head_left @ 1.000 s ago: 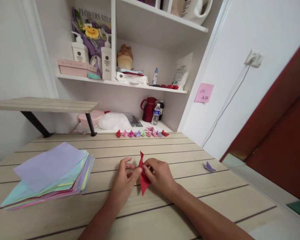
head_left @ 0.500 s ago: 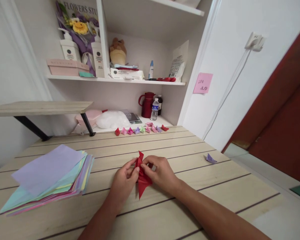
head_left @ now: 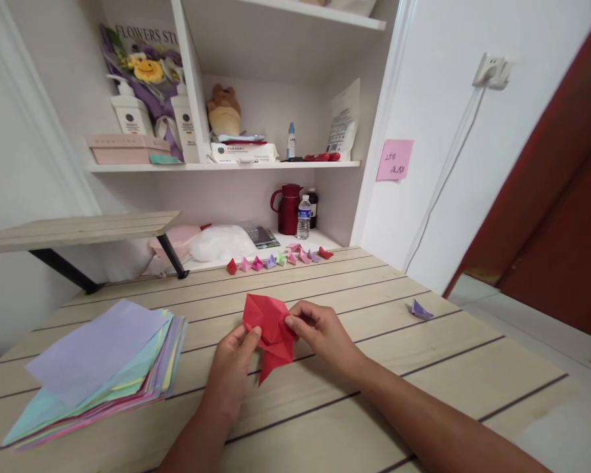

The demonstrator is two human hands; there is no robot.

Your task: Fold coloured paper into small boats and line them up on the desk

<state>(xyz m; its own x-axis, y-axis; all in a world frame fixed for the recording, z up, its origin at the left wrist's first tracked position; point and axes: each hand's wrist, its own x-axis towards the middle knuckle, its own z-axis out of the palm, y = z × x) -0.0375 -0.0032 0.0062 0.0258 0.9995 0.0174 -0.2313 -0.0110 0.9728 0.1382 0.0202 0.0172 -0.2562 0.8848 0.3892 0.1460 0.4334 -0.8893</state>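
Observation:
Between my two hands is a sheet of red origami paper (head_left: 270,322), creased and partly spread, with a pointed flap hanging toward me. My left hand (head_left: 239,348) pinches its left edge, thumb on top. My right hand (head_left: 320,328) grips the right edge between thumb and fingers. The paper is held just over the wooden table (head_left: 325,420); whether it touches the top I cannot tell. Beyond it stands a row of small folded paper boats (head_left: 270,261) in red, pink, purple and green. A lone purple paper boat (head_left: 421,310) lies to the right.
A stack of coloured paper sheets (head_left: 103,355) lies at the left, a purple one on top. Behind it stands a small raised shelf (head_left: 79,230) on black legs. At the back are a red jug (head_left: 289,209), a water bottle (head_left: 303,217) and a plastic bag (head_left: 221,243).
The red paper has gone from a narrow, bunched shape to a wider, flatter one, its faces now showing. My hands have moved slightly apart. The view has shifted a little.

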